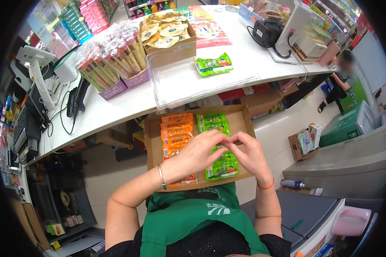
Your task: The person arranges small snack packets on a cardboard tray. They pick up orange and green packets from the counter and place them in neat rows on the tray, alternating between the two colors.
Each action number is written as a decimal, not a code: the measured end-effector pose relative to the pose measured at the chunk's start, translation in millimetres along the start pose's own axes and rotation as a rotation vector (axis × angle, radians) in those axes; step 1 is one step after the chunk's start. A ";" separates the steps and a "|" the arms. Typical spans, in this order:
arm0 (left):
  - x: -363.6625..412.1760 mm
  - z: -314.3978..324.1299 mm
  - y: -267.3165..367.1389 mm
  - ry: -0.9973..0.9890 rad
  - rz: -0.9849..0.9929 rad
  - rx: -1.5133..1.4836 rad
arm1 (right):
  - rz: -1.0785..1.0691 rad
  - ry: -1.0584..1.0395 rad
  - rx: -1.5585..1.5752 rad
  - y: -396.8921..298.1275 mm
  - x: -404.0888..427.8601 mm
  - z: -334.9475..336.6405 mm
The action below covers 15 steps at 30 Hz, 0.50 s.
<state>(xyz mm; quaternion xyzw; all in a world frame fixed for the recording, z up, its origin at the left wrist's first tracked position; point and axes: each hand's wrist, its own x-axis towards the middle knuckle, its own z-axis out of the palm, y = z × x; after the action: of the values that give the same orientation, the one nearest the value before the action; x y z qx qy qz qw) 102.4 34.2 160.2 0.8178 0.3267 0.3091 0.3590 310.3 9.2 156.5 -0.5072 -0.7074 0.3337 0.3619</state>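
My left hand (204, 149) and my right hand (247, 154) meet at the fingertips above a shallow cardboard tray (249, 128). Whether a small thing is pinched between them cannot be made out. Beneath the hands runs a row of green snack packets (222, 168), partly covered by my fingers. To its left lies a row of orange snack packets (176, 130), its lower part hidden by my left hand and forearm. The tray's near edge is against my green apron (193, 212).
On the white counter (122, 119) stand a clear plastic lid (177, 91), a lone green packet (214, 65), a carton of yellow packets (170, 53) and wrapped sticks (115, 64). A barcode scanner (77, 96) lies left. A person (344, 78) sits at the far right.
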 end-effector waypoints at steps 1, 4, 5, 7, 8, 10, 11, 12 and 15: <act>4.3 -3.6 1.6 0.005 0.018 0.011 | -0.010 0.007 0.015 -2.1 4.4 -3.0; 13.7 -14.3 6.2 0.022 0.059 0.033 | -0.027 0.023 0.062 -8.9 13.1 -8.1; 15.5 -16.8 7.9 0.028 0.071 0.039 | -0.028 0.024 0.067 -11.7 14.2 -9.1; 18.4 -22.2 12.1 0.029 0.073 0.026 | -0.033 0.029 0.078 -17.6 18.0 -11.5; 19.4 -24.2 14.0 0.028 0.074 0.019 | -0.045 0.028 0.060 -20.0 19.2 -13.3; 19.7 -27.5 17.4 0.026 0.071 0.022 | -0.070 0.025 0.032 -22.2 20.9 -15.6; 19.6 -28.7 18.1 0.026 0.070 0.023 | -0.077 0.021 0.037 -23.0 21.9 -15.3; 19.0 -28.6 18.1 0.020 0.064 0.039 | -0.081 0.017 0.040 -23.9 22.2 -14.6; 18.4 -29.4 18.8 0.011 0.063 0.083 | -0.089 0.018 0.055 -19.9 22.4 -12.6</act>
<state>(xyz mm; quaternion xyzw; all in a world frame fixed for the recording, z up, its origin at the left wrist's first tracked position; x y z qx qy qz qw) 97.4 49.5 196.2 0.8403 0.3152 0.3108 0.3129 306.6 26.8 183.6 -0.4680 -0.7165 0.3320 0.3968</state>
